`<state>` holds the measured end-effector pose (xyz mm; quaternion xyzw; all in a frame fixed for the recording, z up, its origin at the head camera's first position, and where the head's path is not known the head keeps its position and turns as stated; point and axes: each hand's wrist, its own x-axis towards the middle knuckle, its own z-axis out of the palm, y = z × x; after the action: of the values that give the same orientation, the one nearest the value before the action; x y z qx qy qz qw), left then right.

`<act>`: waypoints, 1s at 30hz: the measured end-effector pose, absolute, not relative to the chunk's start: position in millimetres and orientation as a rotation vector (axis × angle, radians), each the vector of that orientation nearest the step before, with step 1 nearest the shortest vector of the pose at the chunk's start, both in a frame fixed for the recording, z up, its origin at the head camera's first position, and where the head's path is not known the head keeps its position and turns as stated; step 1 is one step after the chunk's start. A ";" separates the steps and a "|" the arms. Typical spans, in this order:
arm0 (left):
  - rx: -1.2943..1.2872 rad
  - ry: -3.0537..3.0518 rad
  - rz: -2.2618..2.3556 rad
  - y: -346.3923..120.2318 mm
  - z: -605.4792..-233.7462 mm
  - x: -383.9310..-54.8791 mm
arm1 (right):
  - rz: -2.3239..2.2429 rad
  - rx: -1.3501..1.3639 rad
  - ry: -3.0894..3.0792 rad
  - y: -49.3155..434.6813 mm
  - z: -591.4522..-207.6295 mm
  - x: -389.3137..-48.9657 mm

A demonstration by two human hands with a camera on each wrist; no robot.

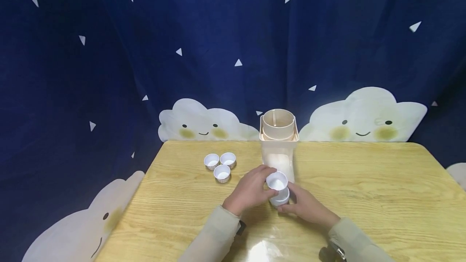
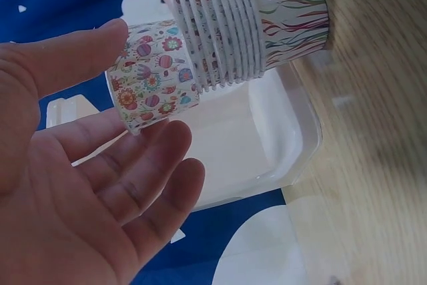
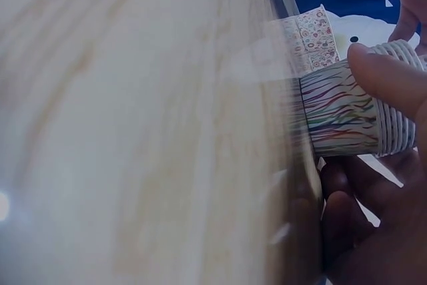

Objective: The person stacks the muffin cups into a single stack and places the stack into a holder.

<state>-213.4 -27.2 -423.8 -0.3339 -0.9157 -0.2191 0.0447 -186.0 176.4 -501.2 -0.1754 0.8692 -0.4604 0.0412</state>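
My left hand (image 1: 253, 187) has its thumb and fingers around the rim of a paper cup (image 2: 153, 75) with a flower print. That cup stands up out of a stack of nested paper cups (image 2: 217, 31), its lower end inside the top rims. My right hand (image 1: 309, 207) grips the stack from the right, thumb across it in the right wrist view. The stack's lowest cup (image 3: 340, 111) shows wavy coloured stripes and stands at the wooden tabletop. White insides of the upper cup (image 1: 277, 181) face up in the head view.
Three separate paper cups (image 1: 222, 173) stand grouped on the table (image 1: 364, 181) to the left. Right behind the stack is a cream plastic device (image 1: 278, 146) with a round hopper on top. A dark blue curtain (image 1: 218, 31) with clouds hangs behind the table's far edge.
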 end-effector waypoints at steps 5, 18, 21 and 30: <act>-1.013 -2.803 -0.704 -26.8 -423.5 -213.2 | -1.403 -0.536 2.664 177.3 -501.5 -187.3; -1.026 -2.845 -0.694 -26.9 -421.7 -210.7 | -1.353 -0.553 2.688 179.2 -497.8 -187.4; -1.013 -2.858 -0.696 -27.3 -420.5 -210.2 | -1.338 -0.543 2.688 179.3 -497.9 -188.1; -0.965 -2.858 -0.768 -31.3 -421.5 -208.9 | -1.347 -0.541 2.683 178.9 -500.1 -188.2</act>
<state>-208.9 -31.3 -421.5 -0.3099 -0.9181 -0.2467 0.0146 -188.2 178.9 -500.1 -0.1773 0.8786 -0.4411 0.0454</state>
